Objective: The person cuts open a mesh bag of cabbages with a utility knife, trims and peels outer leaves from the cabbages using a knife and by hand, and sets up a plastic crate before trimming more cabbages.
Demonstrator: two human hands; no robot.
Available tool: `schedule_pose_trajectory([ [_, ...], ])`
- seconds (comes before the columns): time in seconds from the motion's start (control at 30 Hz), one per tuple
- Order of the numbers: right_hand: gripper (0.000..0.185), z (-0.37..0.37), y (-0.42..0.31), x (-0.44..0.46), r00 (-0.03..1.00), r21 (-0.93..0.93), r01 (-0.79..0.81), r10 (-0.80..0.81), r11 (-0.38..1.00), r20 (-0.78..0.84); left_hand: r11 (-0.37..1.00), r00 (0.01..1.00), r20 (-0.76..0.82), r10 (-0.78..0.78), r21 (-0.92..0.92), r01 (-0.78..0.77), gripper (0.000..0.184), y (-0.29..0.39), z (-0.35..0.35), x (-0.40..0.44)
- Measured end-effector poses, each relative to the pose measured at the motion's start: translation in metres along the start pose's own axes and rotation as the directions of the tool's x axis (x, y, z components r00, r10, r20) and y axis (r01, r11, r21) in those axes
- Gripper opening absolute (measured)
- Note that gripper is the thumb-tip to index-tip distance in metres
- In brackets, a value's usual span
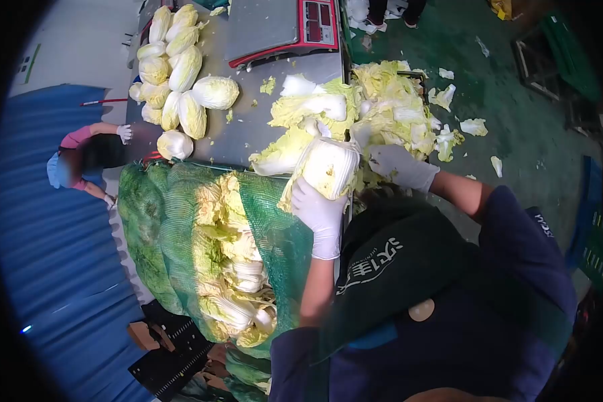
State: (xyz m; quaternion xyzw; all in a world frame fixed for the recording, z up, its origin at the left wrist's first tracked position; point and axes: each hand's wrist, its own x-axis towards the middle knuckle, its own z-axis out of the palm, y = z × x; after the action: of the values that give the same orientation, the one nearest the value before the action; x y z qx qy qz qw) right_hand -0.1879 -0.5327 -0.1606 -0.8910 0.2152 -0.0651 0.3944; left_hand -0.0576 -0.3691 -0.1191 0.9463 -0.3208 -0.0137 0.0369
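Observation:
My left hand (320, 211), in a white glove, is closed on the near side of a napa cabbage (328, 167) at the table's edge. The cabbage's white base and pale leaf ribs show. Close to its right side is my right hand (402, 167), also gloved, with its fingers curled. What those fingers hold, if anything, I cannot make out. Loose cabbage leaves (315, 107) lie on the table just beyond the cabbage. More stripped leaves (395, 107) are heaped in a container right of the table, beside my right hand.
Several trimmed cabbages (184, 67) are piled at the table's far left. A red-framed scale (268, 30) stands at the back. Green mesh sacks (174, 228) of cabbages crowd the left front. Leaf scraps (474, 127) litter the floor. Another person (80, 154) stands at far left.

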Motion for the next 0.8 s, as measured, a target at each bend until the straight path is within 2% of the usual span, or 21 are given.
schedule_pose_trajectory([
  [0.03,0.015,-0.003,-0.001,0.002,1.000,-0.001,-0.009,0.009,1.000,0.002,1.000,0.999,0.027,-0.017,-0.001,0.017,0.101,0.001,-0.003,0.001],
  [0.1,0.020,-0.013,0.000,0.012,0.975,-0.069,0.017,-0.002,0.997,0.220,1.000,0.998,0.055,-0.029,-0.007,0.029,0.100,-0.001,-0.002,0.006],
  [0.17,0.022,-0.017,0.003,0.021,0.959,-0.099,0.054,-0.023,0.994,0.284,1.000,1.000,0.014,0.010,-0.025,-0.010,0.100,-0.007,0.004,0.010],
  [0.23,0.023,-0.019,0.004,0.034,0.935,-0.125,0.094,-0.045,0.988,0.352,0.998,0.998,0.055,0.022,-0.064,-0.019,0.100,-0.013,0.005,0.017],
  [0.3,0.021,-0.018,-0.002,0.050,0.879,-0.185,-0.038,0.121,0.982,0.461,0.995,0.995,0.096,0.031,-0.100,-0.022,0.101,-0.017,0.003,0.022],
  [0.33,0.021,-0.014,0.004,0.059,0.879,-0.189,-0.034,0.119,0.981,0.461,0.993,0.993,0.117,0.027,-0.119,-0.013,0.101,-0.017,0.003,0.025],
  [0.4,0.023,0.020,0.024,0.066,0.864,-0.191,-0.133,0.208,0.973,0.458,0.992,0.989,0.147,0.025,-0.125,-0.006,0.102,-0.024,0.002,0.016],
  [0.43,0.023,0.046,0.041,0.069,0.870,-0.193,-0.125,0.201,0.973,0.450,0.993,0.993,0.110,0.038,-0.117,-0.025,0.100,-0.027,0.004,0.014],
  [0.5,0.024,0.058,0.039,0.070,0.975,-0.063,-0.090,0.100,0.994,0.196,0.991,0.997,0.064,0.053,-0.127,-0.044,0.099,-0.021,0.009,0.021],
  [0.57,0.029,0.062,0.044,0.064,0.972,-0.005,-0.110,0.108,0.994,0.210,0.978,0.996,-0.034,0.085,-0.187,-0.090,0.096,-0.024,0.009,0.022],
  [0.63,0.033,0.070,0.051,0.061,0.981,0.255,-0.187,0.166,0.949,0.104,0.956,0.986,-0.111,0.125,-0.253,-0.150,0.095,-0.026,0.010,0.025],
  [0.67,0.033,0.055,0.036,0.061,0.983,0.253,-0.177,0.156,0.951,0.101,0.945,0.980,-0.140,0.139,-0.278,-0.173,0.095,-0.026,0.010,0.028],
  [0.7,0.032,0.023,0.010,0.061,0.930,0.381,-0.365,0.310,0.849,0.199,0.933,0.974,-0.168,0.152,-0.300,-0.197,0.095,-0.026,0.010,0.032],
  [0.73,0.032,-0.002,-0.008,0.060,0.844,0.477,-0.536,0.435,0.697,0.313,0.878,0.943,-0.256,0.213,-0.372,-0.300,0.094,-0.023,0.009,0.039],
  [0.77,0.032,-0.016,-0.011,0.061,0.849,0.472,-0.528,0.433,0.706,0.303,0.807,0.901,-0.346,0.262,-0.434,-0.401,0.093,-0.018,0.009,0.045],
  [0.8,0.031,-0.029,-0.011,0.063,0.909,0.563,-0.417,0.350,0.714,0.229,0.767,0.905,-0.343,0.249,-0.501,-0.401,0.090,-0.009,0.003,0.052],
])
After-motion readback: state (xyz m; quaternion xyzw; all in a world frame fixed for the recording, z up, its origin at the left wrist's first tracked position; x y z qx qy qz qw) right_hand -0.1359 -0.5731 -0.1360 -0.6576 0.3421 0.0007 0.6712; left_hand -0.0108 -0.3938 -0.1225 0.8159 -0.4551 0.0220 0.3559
